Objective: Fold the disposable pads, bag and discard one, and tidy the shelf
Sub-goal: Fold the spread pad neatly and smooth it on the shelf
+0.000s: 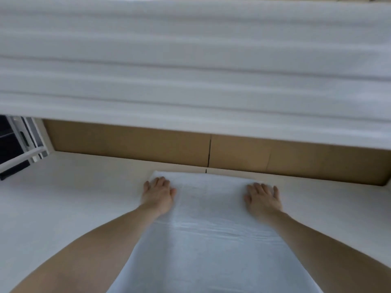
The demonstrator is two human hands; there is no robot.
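A white disposable pad [209, 229] lies lengthwise on the white shelf board [69, 199], running from the front edge toward the back. My left hand [157, 194] presses flat on its far left corner, fingers straight. My right hand [263, 199] lies flat on its far right corner in the same way. The pad's far end looks folded or rolled over just beyond my fingertips. Above, a thick stack of white pads [190, 70] fills the upper shelf and overhangs the space.
Brown cardboard boxes [232, 153] line the back of the shelf right behind the pad. A white metal rack frame with dark gaps [19, 144] stands at the far left. Bare board lies on both sides of the pad.
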